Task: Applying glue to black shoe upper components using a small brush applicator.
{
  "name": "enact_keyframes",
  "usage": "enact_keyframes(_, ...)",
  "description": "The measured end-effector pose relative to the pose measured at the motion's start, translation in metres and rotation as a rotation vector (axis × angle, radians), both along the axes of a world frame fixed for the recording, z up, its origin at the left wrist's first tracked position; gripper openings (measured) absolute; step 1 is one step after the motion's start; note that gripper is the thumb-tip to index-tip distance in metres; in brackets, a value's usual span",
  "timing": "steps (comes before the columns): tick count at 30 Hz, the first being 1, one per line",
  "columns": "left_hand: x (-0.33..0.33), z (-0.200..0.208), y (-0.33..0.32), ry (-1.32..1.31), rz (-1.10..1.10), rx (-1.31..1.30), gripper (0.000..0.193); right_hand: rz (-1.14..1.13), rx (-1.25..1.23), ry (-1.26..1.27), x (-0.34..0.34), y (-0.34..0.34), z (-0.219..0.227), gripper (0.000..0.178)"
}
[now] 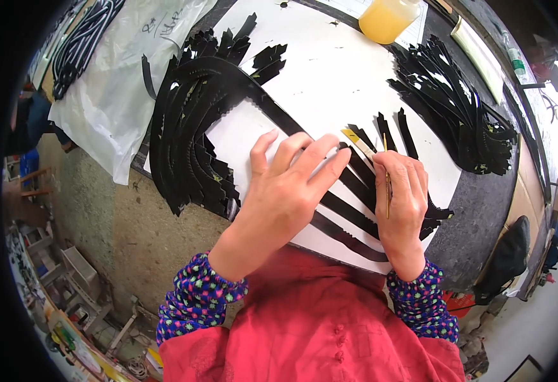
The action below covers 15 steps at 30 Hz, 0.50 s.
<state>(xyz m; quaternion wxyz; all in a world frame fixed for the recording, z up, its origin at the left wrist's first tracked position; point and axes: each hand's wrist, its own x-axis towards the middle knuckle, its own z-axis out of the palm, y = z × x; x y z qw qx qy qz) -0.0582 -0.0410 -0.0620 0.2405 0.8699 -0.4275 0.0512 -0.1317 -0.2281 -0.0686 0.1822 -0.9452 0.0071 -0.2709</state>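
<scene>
My left hand [285, 184] lies palm down over black toothed-edge strips [339, 207], its fingers spread. A long black strip [269, 108] from the left-hand pile runs beneath those fingers. Closed in a pinch, my right hand [403, 197] holds a flat, pale glue applicator [360, 145] with a yellow end, low over the strip ends. A thin golden-brown stick [388, 191] also lies along its fingers. Several strips fan out under both hands on a white board [336, 83]. The right palm and the applicator's grip end are hidden.
Large piles of black strips flank the board, one at left [183, 134] and one at right [457, 108]. A jar of yellow liquid [387, 22] stands at the far edge. Clear plastic sheeting [113, 83] lies left; a black mask-like item [508, 254] is at right.
</scene>
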Motion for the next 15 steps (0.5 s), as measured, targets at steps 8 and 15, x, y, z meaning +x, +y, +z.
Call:
enact_keyframes(8,-0.007,-0.01,0.007,-0.073,0.014,0.081,0.056,-0.094,0.52,0.105,-0.008,0.005,0.018,0.016)
enact_keyframes(15,-0.008,-0.011,0.004,-0.083,0.022,0.119,0.054,-0.069,0.814,0.268,-0.022,0.008,0.011,0.013)
